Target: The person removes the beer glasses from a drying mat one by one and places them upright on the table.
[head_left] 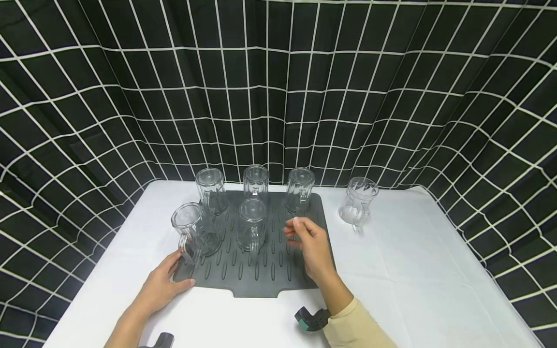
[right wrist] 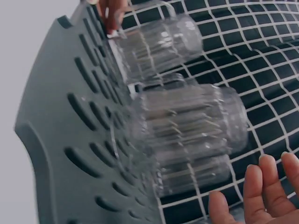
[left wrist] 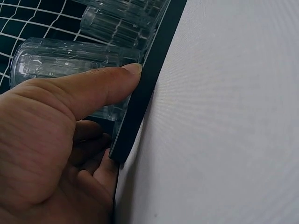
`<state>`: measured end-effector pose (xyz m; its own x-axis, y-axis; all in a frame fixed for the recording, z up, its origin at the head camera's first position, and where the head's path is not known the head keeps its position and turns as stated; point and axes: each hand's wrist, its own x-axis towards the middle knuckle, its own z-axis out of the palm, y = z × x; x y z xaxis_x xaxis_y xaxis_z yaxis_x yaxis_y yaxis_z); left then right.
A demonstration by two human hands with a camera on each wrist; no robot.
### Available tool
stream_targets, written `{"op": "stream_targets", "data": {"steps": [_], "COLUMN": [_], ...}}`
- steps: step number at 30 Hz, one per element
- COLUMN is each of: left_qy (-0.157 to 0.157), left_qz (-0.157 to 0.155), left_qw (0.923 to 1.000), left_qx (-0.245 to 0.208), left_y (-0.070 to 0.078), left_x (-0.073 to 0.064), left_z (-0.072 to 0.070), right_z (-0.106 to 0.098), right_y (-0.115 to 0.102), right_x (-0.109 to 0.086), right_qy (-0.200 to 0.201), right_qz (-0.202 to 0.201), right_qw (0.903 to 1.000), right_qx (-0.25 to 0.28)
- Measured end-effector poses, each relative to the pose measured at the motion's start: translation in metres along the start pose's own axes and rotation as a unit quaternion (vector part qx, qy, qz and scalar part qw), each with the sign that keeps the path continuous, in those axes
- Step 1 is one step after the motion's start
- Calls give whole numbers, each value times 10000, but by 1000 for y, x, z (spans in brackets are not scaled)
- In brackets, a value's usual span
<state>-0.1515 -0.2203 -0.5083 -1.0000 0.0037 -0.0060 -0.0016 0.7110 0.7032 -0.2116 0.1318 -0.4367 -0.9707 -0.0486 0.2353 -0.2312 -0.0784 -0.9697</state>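
Several clear glass mugs stand upside down on a dark grey drying mat [head_left: 256, 285] with raised oval ribs. My left hand [head_left: 163, 282] rests at the mat's front left corner, its thumb [left wrist: 105, 88] on the front edge and its fingers at the left side. Just beyond those fingers is the front left mug [head_left: 196, 232], handle toward me. My right hand [head_left: 311, 241] hovers over the mat's right part with loosely bent fingers [right wrist: 266, 186] and holds nothing. Nearest it are the back right mug [head_left: 300, 191] and the front middle mug [head_left: 252, 224].
To the right of the mat, another glass mug [head_left: 359, 200] stands upright on the white tablecloth [head_left: 413, 270]. Behind the mat are the back left mug [head_left: 212, 191] and back middle mug [head_left: 256, 181], near a black curtain [head_left: 270, 96] with a white grid.
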Motion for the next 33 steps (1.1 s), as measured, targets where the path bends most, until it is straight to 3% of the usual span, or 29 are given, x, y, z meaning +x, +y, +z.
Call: {"op": "stream_targets", "data": {"steps": [7,22,33], "left_qy": [23,38,45], "left_qz": [-57,-11,-29], "left_qw": [10000,10000,10000], "left_qx": [44,-22,-16], "left_y": [-1,-2,-2], "left_x": [0,-1,-1], "left_z": [0,2,2], "right_z": [17,49,61], "right_y": [15,34,41], "right_x": [-1,-7,-10], "right_qy": [-182,-665,-1341], "right_qz": [277,799,1222], "right_qw": [9990,9942,9828], "right_qx": [-313,-269,345]}}
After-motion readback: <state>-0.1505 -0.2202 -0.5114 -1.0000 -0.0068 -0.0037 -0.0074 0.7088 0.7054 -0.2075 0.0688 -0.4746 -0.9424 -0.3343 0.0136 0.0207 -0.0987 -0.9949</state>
